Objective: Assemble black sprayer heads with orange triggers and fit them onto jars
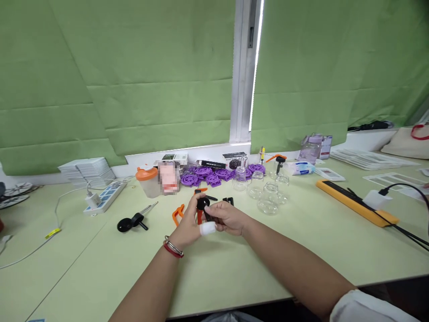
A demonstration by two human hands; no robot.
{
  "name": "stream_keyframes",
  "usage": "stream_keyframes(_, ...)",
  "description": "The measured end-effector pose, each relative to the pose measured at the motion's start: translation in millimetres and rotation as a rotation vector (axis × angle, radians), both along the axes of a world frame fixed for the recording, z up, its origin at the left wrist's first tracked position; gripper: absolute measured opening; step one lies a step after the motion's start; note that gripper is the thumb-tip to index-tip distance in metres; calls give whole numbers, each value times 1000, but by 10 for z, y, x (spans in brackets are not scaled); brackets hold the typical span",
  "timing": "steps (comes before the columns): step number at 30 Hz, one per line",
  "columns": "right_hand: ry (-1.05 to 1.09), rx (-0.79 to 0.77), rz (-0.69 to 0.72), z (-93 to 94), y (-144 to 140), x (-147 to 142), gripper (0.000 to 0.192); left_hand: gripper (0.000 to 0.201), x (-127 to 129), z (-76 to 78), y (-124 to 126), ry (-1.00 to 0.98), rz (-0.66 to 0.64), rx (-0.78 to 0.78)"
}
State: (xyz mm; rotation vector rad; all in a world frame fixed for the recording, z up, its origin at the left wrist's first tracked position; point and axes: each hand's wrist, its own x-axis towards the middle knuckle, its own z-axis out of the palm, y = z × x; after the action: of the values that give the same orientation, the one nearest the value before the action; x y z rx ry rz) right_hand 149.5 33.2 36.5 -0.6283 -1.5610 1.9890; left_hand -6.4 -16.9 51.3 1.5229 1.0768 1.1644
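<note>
Both my hands meet over the middle of the pale green table (234, 268). My left hand (189, 226), with a red and silver bracelet and a white-taped thumb, and my right hand (228, 218) together grip a small black and orange part (202, 206). An orange clip (177, 213) lies just left of my left hand. More small black and orange pieces (214, 198) lie behind the hands. A black suction-cup mount with a metal rod (134, 220) rests further left.
Several clear glass jars (266, 192) stand behind and right of the hands, purple gear-like parts (208, 175) behind them. An orange-lidded cup (147, 181), a power strip (103, 197), a long yellow bar with black cable (355, 201) and paper stacks (87, 169) surround the work area.
</note>
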Motion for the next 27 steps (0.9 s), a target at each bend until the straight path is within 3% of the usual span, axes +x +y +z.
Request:
stream_keyframes(2,-81,52,-20,49,48,-19,35,95,20,-12,15,109,79,217)
stream_keyframes(4,-221,240,-89,122,162,-28,30,101,-16,-46,76,216,199,361)
stream_keyframes(6,-449,582,-225,202,340,-33,29,95,-117,-109,176,297,360,395)
stream_keyframes(9,-1054,1112,-423,266,657,-43,25,66,-367,-261,354,300,664,283)
stream_keyframes(11,-1152,1153,-437,239,844,-58,22,49,-557,-381,458,220,830,124)
stream_keyframes(14,-1237,1161,-415,112,1034,-85,20,41,-781,-533,556,153,941,-59)
stream_keyframes(20,-1342,1150,-368,-153,1188,-103,23,39,-852,-644,604,226,954,-172)
stream_keyframes(27,-1396,1117,-316,-285,1286,-87,22,36,-784,-677,666,320,1016,-224)
